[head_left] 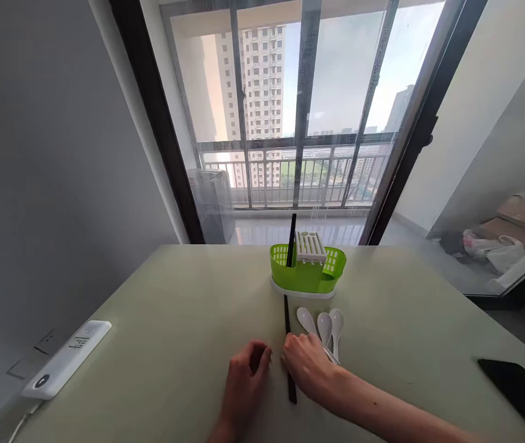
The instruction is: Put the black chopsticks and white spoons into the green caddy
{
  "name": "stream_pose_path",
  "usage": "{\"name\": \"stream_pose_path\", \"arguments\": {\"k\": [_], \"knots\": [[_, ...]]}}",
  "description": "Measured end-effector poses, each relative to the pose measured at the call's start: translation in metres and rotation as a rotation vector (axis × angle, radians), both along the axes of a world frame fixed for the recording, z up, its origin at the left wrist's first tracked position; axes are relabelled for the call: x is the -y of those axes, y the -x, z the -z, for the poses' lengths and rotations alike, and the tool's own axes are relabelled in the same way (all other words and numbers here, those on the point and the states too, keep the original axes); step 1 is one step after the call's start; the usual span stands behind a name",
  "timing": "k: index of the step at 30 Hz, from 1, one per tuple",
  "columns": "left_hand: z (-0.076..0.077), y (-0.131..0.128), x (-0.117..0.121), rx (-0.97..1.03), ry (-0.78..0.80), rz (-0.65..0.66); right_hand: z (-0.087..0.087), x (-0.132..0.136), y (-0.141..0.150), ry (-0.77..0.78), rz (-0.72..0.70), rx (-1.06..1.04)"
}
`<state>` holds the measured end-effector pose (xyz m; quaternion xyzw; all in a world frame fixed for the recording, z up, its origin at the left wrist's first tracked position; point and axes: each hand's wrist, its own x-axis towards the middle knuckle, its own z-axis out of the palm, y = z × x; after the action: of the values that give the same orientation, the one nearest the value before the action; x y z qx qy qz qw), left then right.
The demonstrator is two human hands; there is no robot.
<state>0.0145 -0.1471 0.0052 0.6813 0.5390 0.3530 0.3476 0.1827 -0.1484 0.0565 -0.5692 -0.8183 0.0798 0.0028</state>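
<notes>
Black chopsticks (292,389) lie lengthwise on the table, their far tips pointing at a green utensil holder (307,278). Over their middle, my right hand (306,363) is closed with its fingertips on them; the hand hides part of their length. Just left of the chopsticks, my left hand (247,375) rests with curled fingers, thumb and forefinger apart, and nothing shows in it. Several white spoons, among them a right-hand spoon (336,321), lie beyond my right wrist, their handles partly covered by it. Another black chopstick or pair (292,237) stands upright in the holder's left compartment.
A white power strip (69,359) with a cable lies along the table's left edge. On the right edge is a flat black object (518,384), perhaps a phone. Beyond the table (197,295) stands a glass sliding door; bags and cardboard (506,240) lie at the right.
</notes>
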Motion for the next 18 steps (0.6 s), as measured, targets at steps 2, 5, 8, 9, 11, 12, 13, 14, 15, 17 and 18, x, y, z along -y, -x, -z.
{"name": "stream_pose_path", "arguments": {"k": [2,5,8,9,11,12,13,14,15,17,18], "knots": [[0.001,0.000,-0.001,-0.003,0.005,0.000,0.010,0.000,0.007,0.031,-0.003,0.034],[0.002,0.001,-0.002,-0.002,0.014,0.008,0.022,-0.005,0.017,0.086,0.014,0.064],[0.004,0.002,-0.002,0.013,0.008,0.003,0.030,-0.005,0.027,0.112,0.051,0.059],[0.004,0.002,-0.002,0.019,0.005,0.000,0.032,-0.004,0.030,0.115,0.064,0.053],[0.004,0.002,-0.002,0.026,0.005,-0.005,0.033,0.001,0.034,0.122,0.092,0.038],[0.003,0.002,-0.002,0.029,0.007,-0.007,0.034,0.004,0.036,0.124,0.107,0.029],[0.002,0.001,-0.002,0.034,0.009,-0.011,0.034,0.006,0.037,0.125,0.124,0.019],[0.002,0.001,-0.002,0.040,0.012,-0.017,0.034,0.009,0.037,0.126,0.142,0.009],[0.001,0.001,-0.002,0.048,0.015,-0.026,0.034,0.012,0.037,0.126,0.159,0.001],[-0.001,-0.001,-0.002,0.065,0.020,-0.039,0.036,0.018,0.038,0.121,0.190,-0.014],[-0.002,-0.001,-0.002,0.072,0.021,-0.043,0.037,0.021,0.038,0.118,0.210,-0.026]]}}
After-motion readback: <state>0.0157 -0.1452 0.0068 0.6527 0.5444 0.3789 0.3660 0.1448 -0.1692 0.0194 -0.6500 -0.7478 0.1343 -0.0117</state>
